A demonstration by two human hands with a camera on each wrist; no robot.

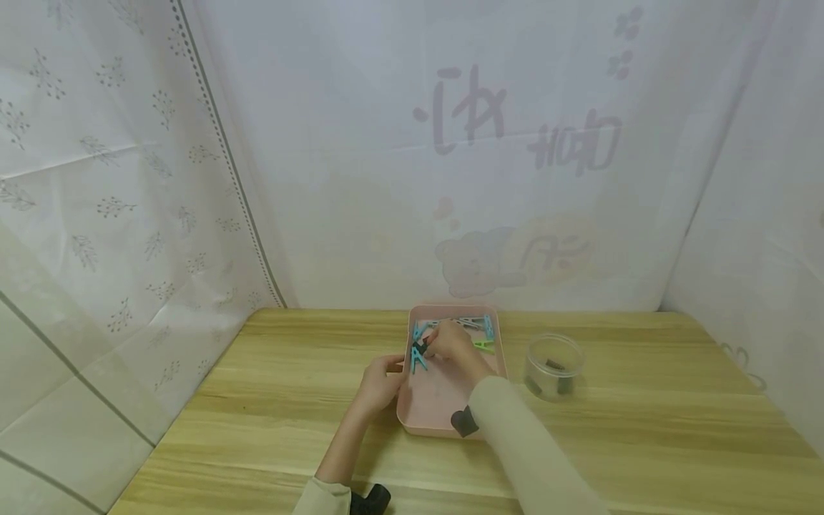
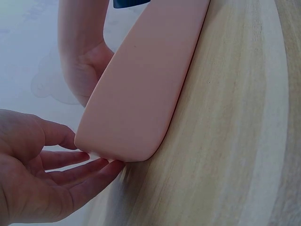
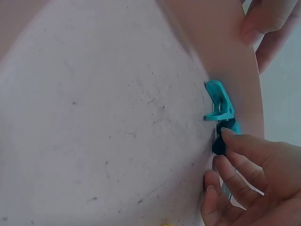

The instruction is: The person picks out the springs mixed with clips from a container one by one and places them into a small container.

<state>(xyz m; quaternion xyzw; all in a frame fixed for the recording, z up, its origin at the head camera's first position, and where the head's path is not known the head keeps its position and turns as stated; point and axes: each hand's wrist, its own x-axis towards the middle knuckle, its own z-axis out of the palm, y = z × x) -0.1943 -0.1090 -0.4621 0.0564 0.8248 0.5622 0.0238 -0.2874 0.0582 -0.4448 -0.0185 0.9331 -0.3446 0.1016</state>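
My left hand (image 1: 380, 385) holds the left side of a shallow pink tray (image 1: 434, 432). In the left wrist view its thumb is at the rim and its fingertips at the lower edge of the tray wall (image 2: 136, 99). Inside the tray, my right hand (image 1: 453, 342) pinches a small black piece (image 3: 219, 147) between thumb and forefinger, close to the left wall. Right beside that piece lies a teal clothespin (image 3: 220, 101); the head view shows it as a teal clothespin (image 1: 417, 360) with its legs spread. The right palm hides part of the tray.
More blue and grey clothespins (image 1: 470, 323) lie along the tray's far end, with a green clothespin (image 1: 484, 346) by the right wall. A clear round tub (image 1: 555, 350) holding several dark pieces stands right of the tray on the wooden table (image 1: 644, 429). Patterned curtains hang behind.
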